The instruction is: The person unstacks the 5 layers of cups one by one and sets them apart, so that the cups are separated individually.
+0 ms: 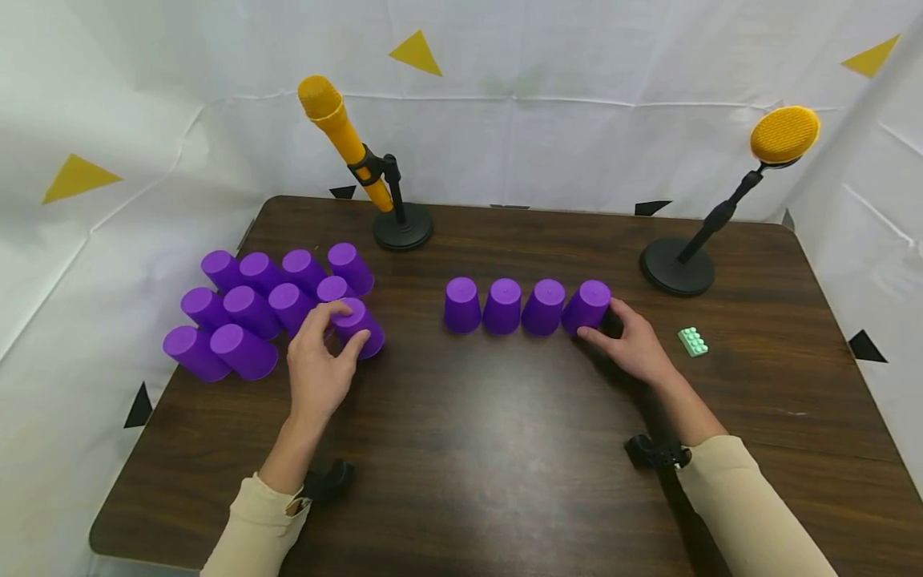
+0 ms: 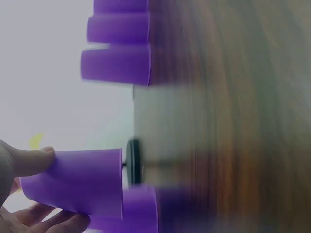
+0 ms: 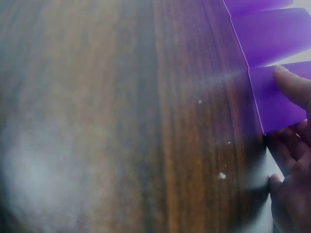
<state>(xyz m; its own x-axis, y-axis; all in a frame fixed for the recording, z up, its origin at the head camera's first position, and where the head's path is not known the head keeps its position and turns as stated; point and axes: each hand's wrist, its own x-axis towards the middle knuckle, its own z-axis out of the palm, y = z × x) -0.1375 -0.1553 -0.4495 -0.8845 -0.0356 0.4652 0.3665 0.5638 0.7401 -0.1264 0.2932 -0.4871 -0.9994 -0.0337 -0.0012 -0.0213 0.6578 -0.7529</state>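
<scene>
The left hand point(image 1: 319, 370) grips one purple cup point(image 1: 358, 327) that stands upside down on the dark wooden desk point(image 1: 469, 449). The thumb and the fingers point(image 1: 326, 311) are curled around its sides, and the left wrist view shows the thumb pressed on the cup wall. This cup is at the right edge of a cluster of purple cups point(image 1: 252, 308), all upside down, which stands on the left part of the desk (about a dozen, close together in rows).

The right hand point(image 1: 634, 344) holds the end cup point(image 1: 587, 306) of a row of four purple cups point(image 1: 505, 305) near the middle of the desk. Its fingers are clamped on the lower part of this cup, thumb on the near side and the others behind it. The four cups stand side by side, touching or almost touching.

A small green brick point(image 1: 692, 341) lies just to the right of the right hand. At the back of the desk stand a yellow microphone point(image 1: 339, 128) on a black stand and a round yellow brush point(image 1: 784, 134) on another stand.
</scene>
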